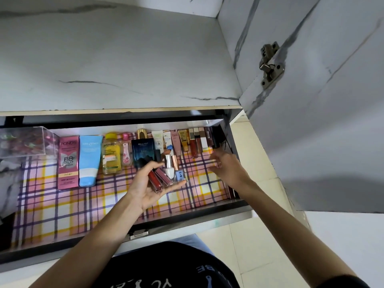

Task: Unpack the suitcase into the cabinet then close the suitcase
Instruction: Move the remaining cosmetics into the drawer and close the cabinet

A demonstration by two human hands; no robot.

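Risk: left hand [145,183], palm up with fingers loosely cupped, carries four small glass cosmetic bottles [166,175] over the plaid-lined open drawer [145,227]; any tilt spills them while the empty, spread-fingered right hand [226,169] reaches the drawer's back-right corner.

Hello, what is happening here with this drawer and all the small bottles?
A person is arranging cosmetics in an open drawer lined with checked paper. The left hand, palm up, holds four small bottles: two reddish lip glosses, one white and one blue nail polish. The right hand is reaching toward the right end of the row of tubes and boxes lined up along the back. The suitcase is not in view.
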